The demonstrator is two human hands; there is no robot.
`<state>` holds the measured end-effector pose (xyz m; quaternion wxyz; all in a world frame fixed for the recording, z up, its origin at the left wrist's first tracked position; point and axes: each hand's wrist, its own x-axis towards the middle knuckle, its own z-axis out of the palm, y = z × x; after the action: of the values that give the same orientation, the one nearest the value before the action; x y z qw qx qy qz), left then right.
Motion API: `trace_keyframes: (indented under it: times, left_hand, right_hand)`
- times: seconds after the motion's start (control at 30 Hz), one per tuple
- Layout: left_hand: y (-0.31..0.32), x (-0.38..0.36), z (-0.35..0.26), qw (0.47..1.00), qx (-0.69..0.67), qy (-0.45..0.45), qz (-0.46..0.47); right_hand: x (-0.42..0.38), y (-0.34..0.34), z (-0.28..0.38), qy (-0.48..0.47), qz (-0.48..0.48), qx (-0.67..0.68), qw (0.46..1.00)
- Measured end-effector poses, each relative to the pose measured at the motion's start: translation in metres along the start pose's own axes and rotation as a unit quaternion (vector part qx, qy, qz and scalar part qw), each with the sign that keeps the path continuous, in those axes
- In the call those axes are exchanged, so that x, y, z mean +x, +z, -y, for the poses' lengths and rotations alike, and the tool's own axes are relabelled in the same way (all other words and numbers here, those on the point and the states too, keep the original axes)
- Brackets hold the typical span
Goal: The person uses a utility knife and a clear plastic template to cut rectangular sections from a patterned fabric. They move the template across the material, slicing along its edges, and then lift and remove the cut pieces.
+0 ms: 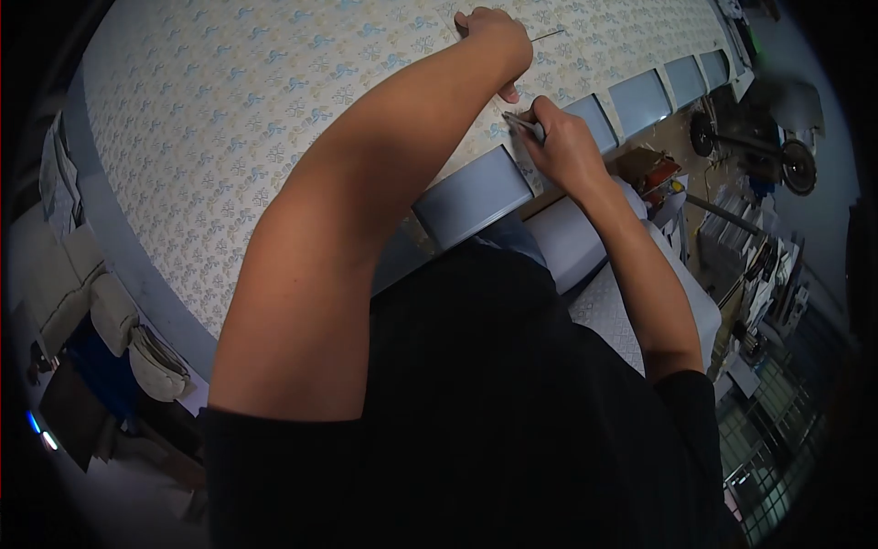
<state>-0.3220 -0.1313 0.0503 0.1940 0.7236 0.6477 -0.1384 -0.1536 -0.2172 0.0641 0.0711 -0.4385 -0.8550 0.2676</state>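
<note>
A sheet with a blue and beige floral print [229, 137] is spread over the table, with rectangular cut-outs along its near edge. My left hand [494, 41] lies on the sheet at the top, palm down, thumb stretched apart from the bent fingers. Most of those fingers are hidden behind the back of the hand. A thin dark strip [551, 35] sticks out to the right from beside it. Just below and to the right, my right hand [567, 146] is closed around a slim grey pen [526, 124], its tip at the sheet above a cut-out.
Through the cut-outs shows the grey-blue tabletop [480, 197]. White cloth [599, 311] hangs by my right side. Stacked papers [732, 224] and a wheeled frame [750, 151] stand to the right. Folded beige bundles [114, 306] lie left of the table.
</note>
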Motion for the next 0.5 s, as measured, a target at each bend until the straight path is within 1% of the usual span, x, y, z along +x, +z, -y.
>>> trace_keyframes:
  times: [0.03,0.1,0.2,0.33,0.4,0.43,0.5]
  left_hand:
    - [0.004,-0.001,0.002,1.0,-0.004,0.007,0.001]
    - [0.009,-0.003,0.004,1.0,-0.01,0.017,0.0]
    - [0.014,-0.006,0.01,0.999,-0.022,0.03,-0.002]
    - [0.023,-0.009,0.011,0.998,-0.041,0.046,0.0]
    - [0.024,-0.009,0.013,0.998,-0.049,0.051,-0.002]
    - [0.025,-0.009,0.014,0.997,-0.052,0.052,-0.003]
    - [0.026,-0.009,0.018,0.997,-0.057,0.055,-0.003]
  right_hand:
    - [-0.001,0.0,-0.001,0.007,-0.001,-0.001,1.0]
    - [0.0,-0.004,-0.003,-0.016,0.001,0.013,1.0]
    - [0.008,-0.008,-0.003,-0.007,0.022,-0.003,1.0]
    - [0.011,-0.007,-0.002,-0.006,0.025,-0.004,1.0]
    - [0.011,-0.001,-0.002,0.003,-0.007,0.005,1.0]
    - [0.011,0.002,0.002,0.003,-0.008,0.005,1.0]
    - [0.011,0.009,0.012,0.037,-0.052,-0.003,0.998]
